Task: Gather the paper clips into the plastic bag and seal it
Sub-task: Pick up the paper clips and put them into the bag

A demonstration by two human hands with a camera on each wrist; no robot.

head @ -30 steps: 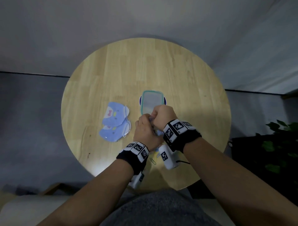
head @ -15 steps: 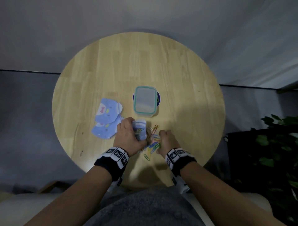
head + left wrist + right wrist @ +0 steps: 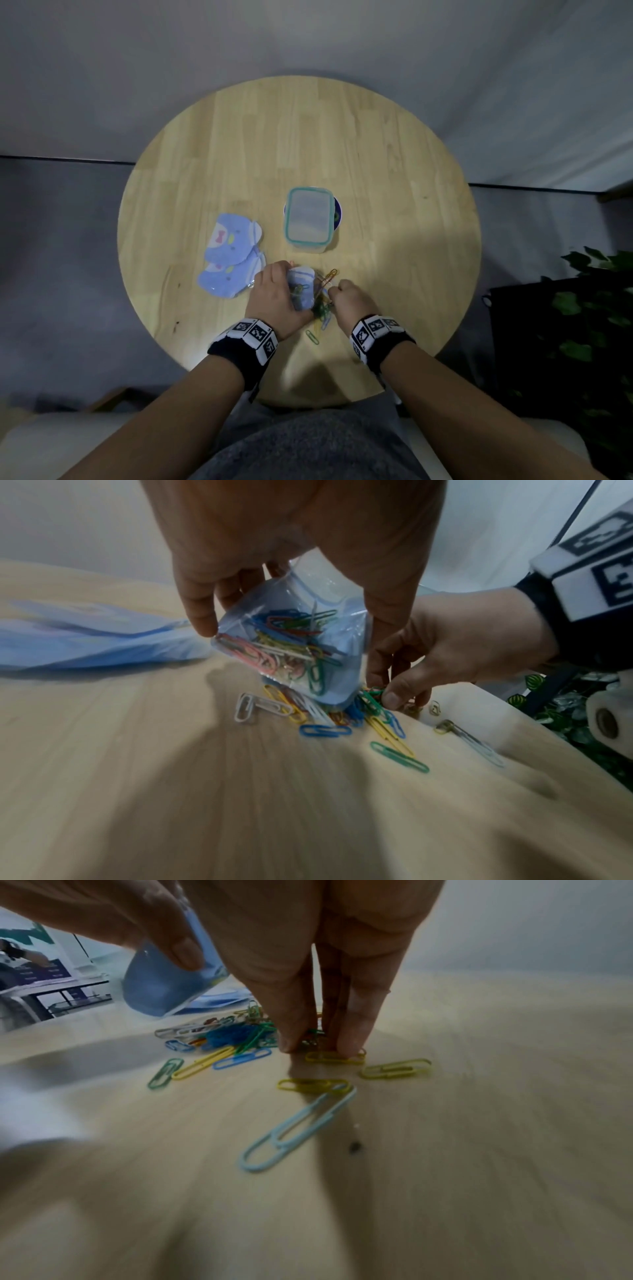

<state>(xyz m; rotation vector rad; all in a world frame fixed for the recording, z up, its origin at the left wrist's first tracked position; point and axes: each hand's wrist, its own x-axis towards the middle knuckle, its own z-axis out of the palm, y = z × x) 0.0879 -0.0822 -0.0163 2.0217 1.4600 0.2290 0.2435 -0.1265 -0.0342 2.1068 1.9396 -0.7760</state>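
Note:
My left hand grips a small clear blue plastic bag, tilted with its mouth toward the right hand; several coloured paper clips lie inside it. A pile of loose paper clips is spread on the round wooden table just below and right of the bag. My right hand reaches down into this pile, and its fingertips pinch a few green clips against the table. In the right wrist view a light blue clip and some yellow ones lie nearer the wrist.
A lidded clear box with a teal rim stands beyond the hands at the table's middle. Two blue cartoon pouches lie to the left of the left hand. The table's near edge is close behind the wrists. A plant stands right.
A second ago both hands were together at the bag. The right hand has since dropped away to the clip pile on the table, while the left keeps holding the bag.

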